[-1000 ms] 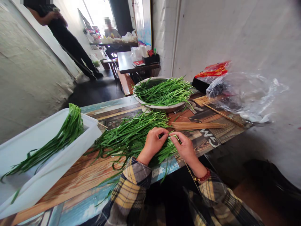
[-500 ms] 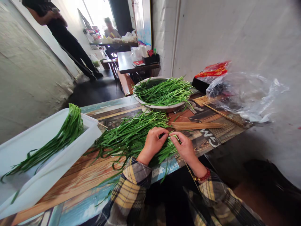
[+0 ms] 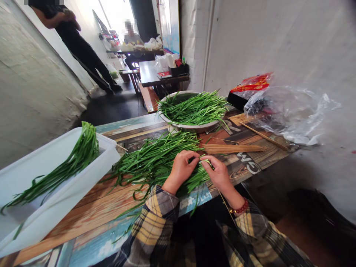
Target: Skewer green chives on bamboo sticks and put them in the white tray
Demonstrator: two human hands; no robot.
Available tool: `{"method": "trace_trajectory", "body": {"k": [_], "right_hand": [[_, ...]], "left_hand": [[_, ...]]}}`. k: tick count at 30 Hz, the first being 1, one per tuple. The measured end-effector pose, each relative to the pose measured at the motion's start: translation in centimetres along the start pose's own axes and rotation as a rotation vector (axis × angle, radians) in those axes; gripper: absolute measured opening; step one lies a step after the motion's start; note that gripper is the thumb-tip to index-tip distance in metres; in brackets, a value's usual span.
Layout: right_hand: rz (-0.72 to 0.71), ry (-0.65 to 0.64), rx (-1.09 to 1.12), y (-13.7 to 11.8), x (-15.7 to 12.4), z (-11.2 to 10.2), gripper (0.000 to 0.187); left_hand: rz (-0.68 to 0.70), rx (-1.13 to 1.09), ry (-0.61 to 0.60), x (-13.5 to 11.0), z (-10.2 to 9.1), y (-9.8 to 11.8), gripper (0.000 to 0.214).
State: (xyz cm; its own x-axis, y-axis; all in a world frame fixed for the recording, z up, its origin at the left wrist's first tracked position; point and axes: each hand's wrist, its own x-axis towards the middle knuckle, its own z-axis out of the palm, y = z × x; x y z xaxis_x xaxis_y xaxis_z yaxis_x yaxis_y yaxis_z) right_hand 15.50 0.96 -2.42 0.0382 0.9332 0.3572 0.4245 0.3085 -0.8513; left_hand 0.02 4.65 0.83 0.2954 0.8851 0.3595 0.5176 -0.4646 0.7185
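My one view looks out from my head, forward and steeply down. My sleeves (image 3: 151, 226) come in at the bottom edge, and my left hand (image 3: 182, 167) and right hand (image 3: 218, 174) sit close, just below and right of centre. I see the table (image 3: 111, 200) from above, slanting; the tub (image 3: 72, 196) is cut off at left. Beyond the bowl (image 3: 191, 128), the far table (image 3: 148, 70) shows small, well off.

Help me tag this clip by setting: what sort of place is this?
Probably a small eatery's dining area, with food being prepared: a farther table with a bench stands behind, while long green stalks lie heaped on the near table beside a bundle of thin sticks.
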Motion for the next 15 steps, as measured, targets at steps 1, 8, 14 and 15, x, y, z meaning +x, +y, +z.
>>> {"method": "trace_trajectory", "body": {"k": [1, 8, 14, 15], "right_hand": [[0.0, -0.001, 0.001, 0.03, 0.01, 0.01, 0.022], [0.003, -0.001, 0.002, 0.01, 0.0, 0.05, 0.021], [0.006, -0.012, -0.023, -0.03, 0.05, -0.03, 0.022], [0.007, -0.014, -0.022, -0.04, 0.06, -0.04, 0.023]], "left_hand": [[0.002, -0.002, -0.001, 0.0, 0.0, -0.02, 0.011], [0.015, -0.016, -0.006, 0.02, -0.02, -0.07, 0.011], [0.037, -0.02, -0.005, 0.03, 0.02, -0.11, 0.011], [0.036, -0.018, -0.007, 0.02, 0.03, -0.13, 0.011]]}}
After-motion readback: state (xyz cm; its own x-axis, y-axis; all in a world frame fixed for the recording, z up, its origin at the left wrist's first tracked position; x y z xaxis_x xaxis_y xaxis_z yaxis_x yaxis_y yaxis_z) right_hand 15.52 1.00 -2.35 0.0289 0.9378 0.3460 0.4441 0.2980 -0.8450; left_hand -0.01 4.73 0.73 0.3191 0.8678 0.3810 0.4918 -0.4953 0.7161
